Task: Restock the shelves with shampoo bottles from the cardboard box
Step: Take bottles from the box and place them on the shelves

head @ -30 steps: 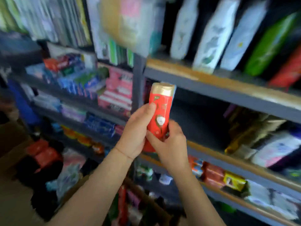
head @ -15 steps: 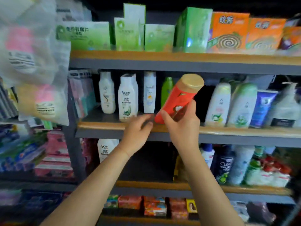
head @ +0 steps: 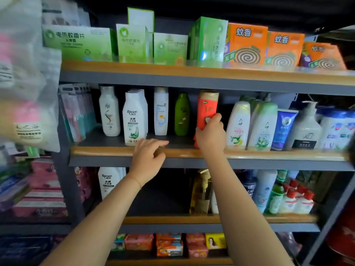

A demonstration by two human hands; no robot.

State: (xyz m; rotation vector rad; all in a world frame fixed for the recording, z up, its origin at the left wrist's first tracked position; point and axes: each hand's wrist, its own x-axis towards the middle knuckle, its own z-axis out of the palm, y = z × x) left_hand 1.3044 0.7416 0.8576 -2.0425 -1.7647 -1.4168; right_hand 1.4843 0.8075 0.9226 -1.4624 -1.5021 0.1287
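Right hand [head: 211, 135] clamped around lower part of red shampoo bottle [head: 207, 112] with gold cap, bottle upright at front of middle shelf [head: 115, 151], between green bottle [head: 182, 114] and a pale bottle with green cap [head: 238, 125]. Whether its base touches the shelf: cannot tell, hidden by the hand. Left hand [head: 148, 160] empty, fingers loosely apart and curled, hovering at shelf's wooden front edge just beside white Rocien bottle [head: 133, 120]. Orange boxes [head: 247, 46] on shelf above.
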